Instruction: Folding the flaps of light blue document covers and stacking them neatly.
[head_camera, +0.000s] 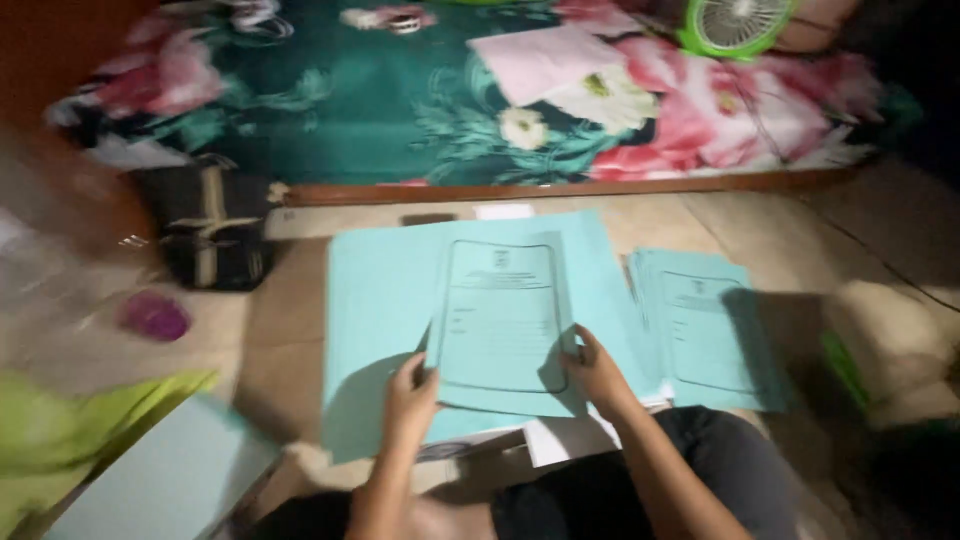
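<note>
Both hands hold one pale turquoise booklet (497, 325) by its lower edge, its printed cover with a framed panel facing up. The left hand (410, 385) is closed on the lower left corner, thumb on the cover and the other fingers out of sight beneath. The right hand (595, 370) pinches the lower right edge, fingers curled over the top.

The booklet lies over a large sheet of the same turquoise paper (375, 320) spread on the floor (290, 330), which reaches out past the booklet's left side and beyond its top edge. Just right of the booklet is a stack of matching booklets (705, 330), fanned slightly at its left edge. White paper (550, 440) shows below the booklet, by the person's dark-trousered knee (720, 460).

Well left of the booklet a small purple object (155, 315) sits on the floor, too blurred to name, with a dark bag with pale straps (210, 235) beyond it. Beyond the booklet runs a mattress under a green floral sheet with pink blooms (400, 100); on it lie a pink sheet of paper (540, 60) and a green fan (740, 25).
</note>
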